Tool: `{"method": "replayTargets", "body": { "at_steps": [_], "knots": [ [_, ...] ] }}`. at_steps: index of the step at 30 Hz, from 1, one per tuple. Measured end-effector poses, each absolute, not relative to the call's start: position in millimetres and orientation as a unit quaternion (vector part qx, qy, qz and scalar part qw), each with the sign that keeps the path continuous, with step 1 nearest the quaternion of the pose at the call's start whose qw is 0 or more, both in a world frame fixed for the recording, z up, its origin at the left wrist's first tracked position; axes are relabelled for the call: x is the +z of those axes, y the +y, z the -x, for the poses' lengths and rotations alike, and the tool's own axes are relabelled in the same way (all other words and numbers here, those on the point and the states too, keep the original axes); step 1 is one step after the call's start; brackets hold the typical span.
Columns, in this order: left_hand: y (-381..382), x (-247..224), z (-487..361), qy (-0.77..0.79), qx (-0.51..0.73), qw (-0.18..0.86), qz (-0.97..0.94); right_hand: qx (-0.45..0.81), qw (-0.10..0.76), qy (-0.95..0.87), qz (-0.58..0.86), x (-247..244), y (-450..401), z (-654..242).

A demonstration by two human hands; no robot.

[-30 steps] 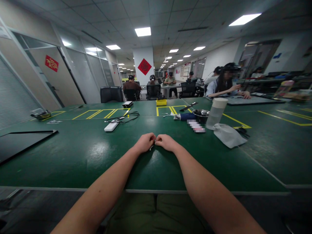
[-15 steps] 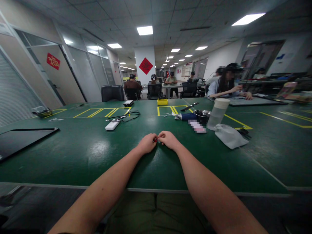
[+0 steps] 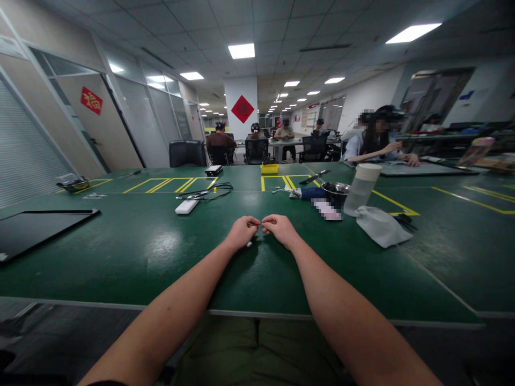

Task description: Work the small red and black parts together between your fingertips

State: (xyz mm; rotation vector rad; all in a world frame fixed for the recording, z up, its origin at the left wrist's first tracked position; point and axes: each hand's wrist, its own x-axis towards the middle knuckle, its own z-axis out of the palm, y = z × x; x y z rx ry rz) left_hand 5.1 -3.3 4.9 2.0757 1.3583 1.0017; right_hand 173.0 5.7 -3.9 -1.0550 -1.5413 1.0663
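Observation:
Both hands are held close together above the green table [image 3: 185,268], fingertips nearly meeting. My left hand [image 3: 243,231] is closed in a pinch, with something tiny at its fingertips that I cannot make out. Opposite it, my right hand [image 3: 280,229] pinches too, thumb and forefinger together near the same spot. What lies between the fingers is too small to name. A small white piece [image 3: 249,244] shows just below the left hand's fingers; whether it rests on the table or hangs from the hand, I cannot tell.
A white power bank [image 3: 187,205] with a black cable lies to the left. On the right stand a translucent bottle [image 3: 360,190], a pale pouch [image 3: 382,226] and a metal bowl [image 3: 337,188]. Farther back is a yellow box [image 3: 269,169]. A co-worker [image 3: 374,139] sits at the right.
The fingertips have drawn slightly apart and my left hand has lifted a little. A small white piece now shows under it, and the red bit at the fingers is no longer plainly seen.

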Motion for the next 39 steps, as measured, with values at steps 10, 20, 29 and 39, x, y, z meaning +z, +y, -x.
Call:
{"method": "replayTargets", "body": {
  "at_steps": [10, 20, 29, 39],
  "knots": [
    [-3, 0, -8, 0.460, 0.420, 0.443, -0.644, 0.475, 0.502, -0.598, 0.406, -3, 5, -175],
    [1, -5, -5, 0.460, 0.393, 0.343, -0.718, 0.511, 0.486, -0.564, 0.430, -9, 8, -173],
    [0, -7, -6, 0.427, 0.428, 0.479, -0.637, 0.507, 0.496, -0.562, 0.427, -10, 9, -176],
    [-4, 0, -10, 0.421, 0.462, 0.596, -0.505, 0.594, 0.495, -0.491, 0.403, -6, 6, -175]
  ]
}}
